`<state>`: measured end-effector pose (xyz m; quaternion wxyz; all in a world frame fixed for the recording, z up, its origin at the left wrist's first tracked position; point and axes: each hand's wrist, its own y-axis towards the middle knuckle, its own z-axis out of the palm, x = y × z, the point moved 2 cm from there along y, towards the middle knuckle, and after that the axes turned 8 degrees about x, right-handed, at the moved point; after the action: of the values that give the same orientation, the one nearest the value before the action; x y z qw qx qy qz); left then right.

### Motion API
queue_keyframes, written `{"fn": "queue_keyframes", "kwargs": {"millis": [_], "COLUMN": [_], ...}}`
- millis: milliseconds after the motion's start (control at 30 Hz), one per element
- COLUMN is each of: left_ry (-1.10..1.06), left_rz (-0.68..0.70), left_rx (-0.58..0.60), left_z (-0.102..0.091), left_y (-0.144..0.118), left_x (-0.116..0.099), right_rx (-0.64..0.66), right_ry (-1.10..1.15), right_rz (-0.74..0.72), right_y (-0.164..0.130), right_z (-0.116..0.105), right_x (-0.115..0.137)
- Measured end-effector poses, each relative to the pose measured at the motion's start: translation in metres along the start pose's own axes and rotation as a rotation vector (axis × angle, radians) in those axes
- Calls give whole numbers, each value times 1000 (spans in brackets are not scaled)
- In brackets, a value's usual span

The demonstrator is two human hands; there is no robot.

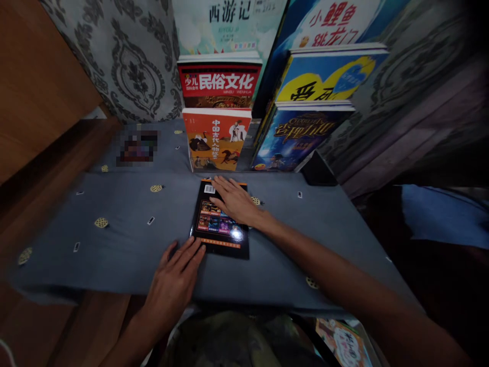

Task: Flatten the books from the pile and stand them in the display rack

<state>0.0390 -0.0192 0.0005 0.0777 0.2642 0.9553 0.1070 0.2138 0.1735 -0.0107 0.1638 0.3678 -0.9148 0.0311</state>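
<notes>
A black book [219, 242] lies flat on the grey cloth, its barcode at the far end and small coloured pictures across its middle. My right hand [235, 203] rests open on its upper right part, fingers stretched toward the far edge. My left hand [179, 272] touches the near left corner with its fingers laid out, also open. Just beyond the book stands an orange book [217, 140] with Chinese lettering. Behind that one rises a red-covered book [217, 81].
To the right, a blue book [294, 135] and a blue-yellow book [328, 76] stand in a black bookend [319, 171]. Taller books rise behind. Patterned grey cloth [126, 255] covers the table. A blurred-out item [138, 147] lies at the back left. Another book [344, 344] sits below the front edge.
</notes>
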Motion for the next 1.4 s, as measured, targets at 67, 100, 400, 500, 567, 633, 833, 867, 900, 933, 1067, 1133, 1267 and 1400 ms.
{"fn": "queue_keyframes", "kwargs": {"millis": [67, 100, 400, 500, 567, 633, 833, 867, 900, 933, 1067, 1133, 1267, 1400], "left_ry": [-9, -14, 19, 61, 64, 55, -16, -62, -120, -189, -482, -584, -713, -1022], "left_rz": [-8, -10, -14, 71, 122, 163, 352, 357, 353, 339, 160, -4, -206, -246], "left_rx": [-11, -17, 77, 122, 127, 118, 117, 101, 81, 51, -141, -232, -391, -390], "left_z": [0, 0, 3, 3, 3, 2, -21, -28, -35, -43, -69, -76, -71, -45], "left_y": [0, 0, -3, -9, -15, -22, -31, -30, -27, -23, 9, 33, 82, 117], "left_x": [0, 0, -6, -9, -11, -12, -5, -3, -1, 1, 9, 15, 29, 41], "right_rx": [-23, -26, -15, 2, 1, 7, 86, 106, 123, 132, 105, 74, -42, -178], "right_ry": [1, 3, 18, 39, 60, 81, 211, 251, 300, 359, 672, 825, 972, 950], "right_rz": [54, 68, 48, -7, -47, -74, -119, -129, -139, -148, -175, -145, -59, -3], "right_y": [-10, -16, -52, -66, -79, -92, -118, -120, -122, -123, -124, -124, -118, -106], "right_z": [0, 1, 3, 5, 6, 6, -5, -9, -13, -18, -30, -30, -23, -21], "right_x": [-1, -1, 0, 9, 17, 25, 36, 35, 34, 32, 22, 15, 3, 1]}}
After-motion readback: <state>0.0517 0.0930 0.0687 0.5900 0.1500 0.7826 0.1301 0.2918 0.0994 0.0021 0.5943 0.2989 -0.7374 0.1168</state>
